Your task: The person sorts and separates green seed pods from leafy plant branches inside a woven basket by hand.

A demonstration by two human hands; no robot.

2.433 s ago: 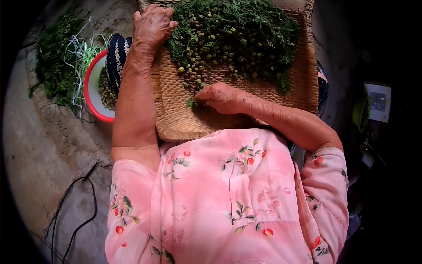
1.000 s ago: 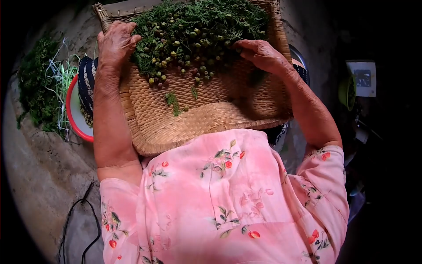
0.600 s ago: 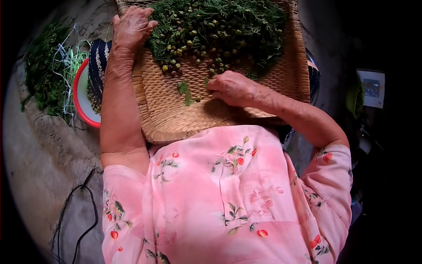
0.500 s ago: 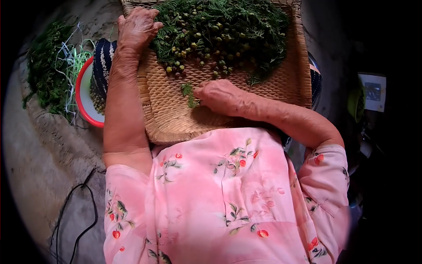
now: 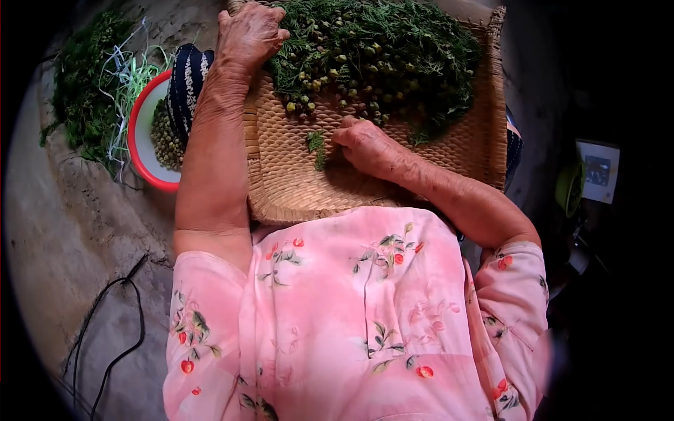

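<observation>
A woven basket tray (image 5: pixel 281 168) rests across my lap, with leafy green sprigs (image 5: pixel 435 56) and many small round green-brown cones (image 5: pixel 372 70) heaped over its far half. My left hand (image 5: pixel 251 35) is curled at the tray's far left edge, beside the sprigs; what its fingers hold is hidden. Near the middle of the tray, just below the cones, my right hand (image 5: pixel 361 144) is closed with fingertips pressed together, and anything between them is too small to make out. Just left of those fingertips lies a small loose green sprig (image 5: pixel 317 149).
Left of the tray stands a red-rimmed white basin (image 5: pixel 135 144) with small round cones in it. Beyond it lie pale plastic strips (image 5: pixel 126 81) and a pile of green sprigs (image 5: pixel 84 91). A black cable (image 5: pixel 140 309) loops on the floor. At right are a green container (image 5: pixel 567 188) and a printed sheet (image 5: pixel 599 172).
Since the earliest view my right hand has gone to the heap's right side, then come back to the middle. My left hand has stayed at the tray's left edge. The camera view has shifted.
</observation>
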